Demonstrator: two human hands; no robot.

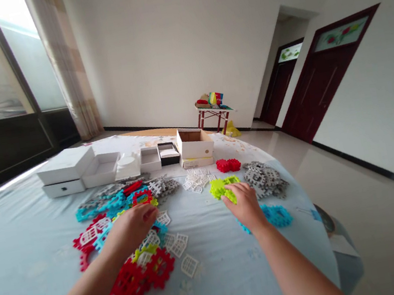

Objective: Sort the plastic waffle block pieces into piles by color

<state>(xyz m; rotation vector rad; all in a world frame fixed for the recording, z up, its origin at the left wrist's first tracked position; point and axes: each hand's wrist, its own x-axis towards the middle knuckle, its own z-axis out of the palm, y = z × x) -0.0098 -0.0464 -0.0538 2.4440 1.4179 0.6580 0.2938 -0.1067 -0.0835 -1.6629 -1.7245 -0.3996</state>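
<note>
Flat plastic interlocking tiles in red, blue, white, grey and lime lie spread over a round table with a pale blue cloth. My left hand rests knuckles-up on the mixed pile of tiles, fingers curled; whether it holds one is hidden. My right hand reaches to the lime-green tiles, its fingers closed on the near edge of one. A stack of blue tiles lies just right of that wrist. Grey tiles and red tiles sit beyond.
White boxes, an open tray, a black box and a cardboard box line the table's far side. The table edge drops off at right to a tiled floor. A small red stool with bags stands by the wall.
</note>
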